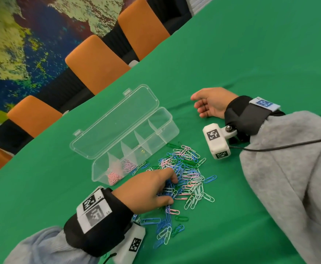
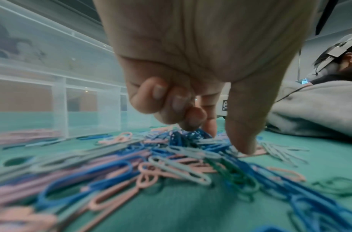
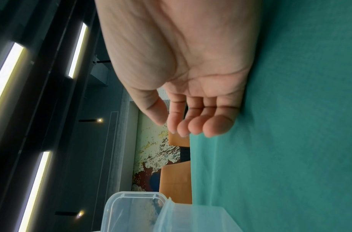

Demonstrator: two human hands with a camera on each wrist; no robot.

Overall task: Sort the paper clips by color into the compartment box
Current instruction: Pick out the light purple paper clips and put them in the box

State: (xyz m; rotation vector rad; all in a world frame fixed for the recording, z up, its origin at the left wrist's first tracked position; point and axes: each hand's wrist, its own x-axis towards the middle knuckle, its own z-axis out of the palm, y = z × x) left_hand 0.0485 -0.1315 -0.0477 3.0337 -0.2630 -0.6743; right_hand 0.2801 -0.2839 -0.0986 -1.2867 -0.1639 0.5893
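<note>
A green cloth covers the worktop (image 1: 251,63), with orange chairs (image 1: 97,63) lined along its far edge. The clear compartment box (image 1: 161,128) lies open on the cloth, lid folded back toward the chairs. Its two compartments at the left end hold clips: the end one salmon-pink clips (image 1: 115,177), the next one paler pink clips (image 1: 128,165). The remaining compartments look bare, though the clear plastic makes that hard to confirm.

The loose pile of paper clips (image 1: 186,174) in blue, green, pink and white is spread just in front of the box, on the person's side, reaching down toward the left wrist.

The left hand (image 1: 146,189) is down on the pile, palm down, fingers bent into the blue clips (image 2: 191,138) at its middle. In the left wrist view the thumb tip (image 2: 246,146) presses on the pile while the fingers curl together over the blue cluster; whether any clip is actually pinched I cannot tell.

The right hand (image 1: 211,102) rests on its edge on the bare cloth, beyond the pile and to the right of the box, well apart from the clips, fingers loosely curled and holding nothing
</note>
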